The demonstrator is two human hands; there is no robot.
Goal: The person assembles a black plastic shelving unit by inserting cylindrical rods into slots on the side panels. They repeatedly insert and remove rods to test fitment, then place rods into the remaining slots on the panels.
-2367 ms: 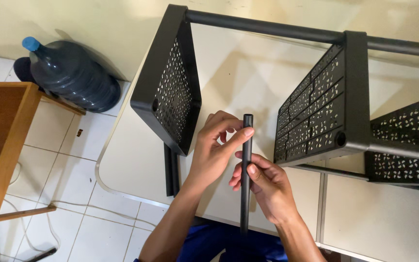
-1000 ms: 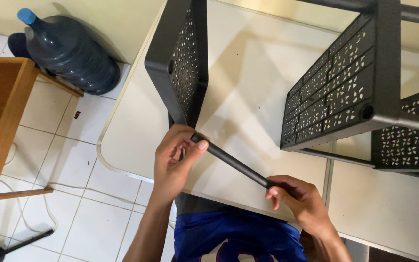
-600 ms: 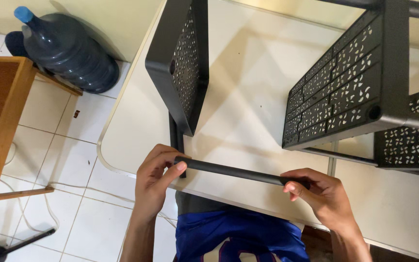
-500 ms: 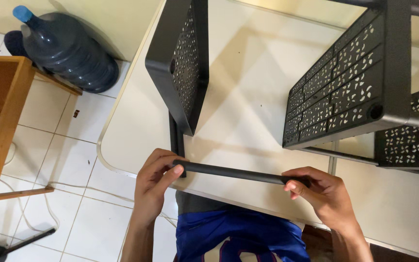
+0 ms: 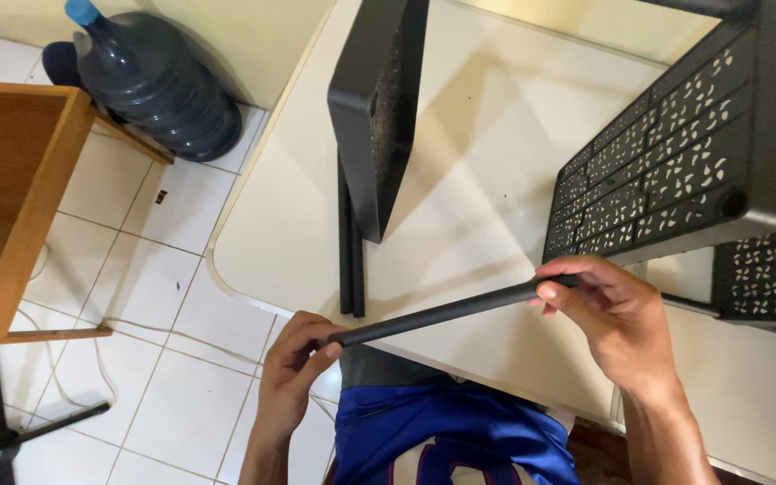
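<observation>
I hold a black tube [image 5: 446, 312] nearly level in front of me, tilted up to the right. My left hand [image 5: 291, 368] pinches its lower left end beyond the table's front edge. My right hand [image 5: 611, 319] grips its right end, just below the perforated black shelf [image 5: 666, 180] of a rack lying on the cream table [image 5: 487, 144]. A second perforated black shelf [image 5: 379, 108] stands on edge to the left of the tube's middle.
More black tubes [image 5: 349, 251] lie on the table under the left shelf. On the tiled floor at left stand a large dark water jug [image 5: 154, 85] and a wooden table [image 5: 11, 198], with a white cable [image 5: 92, 350] and a black stand leg [image 5: 11, 431].
The tube went from upright to level. My hands slid apart to its two ends, and the right end has risen toward the right shelf's corner.
</observation>
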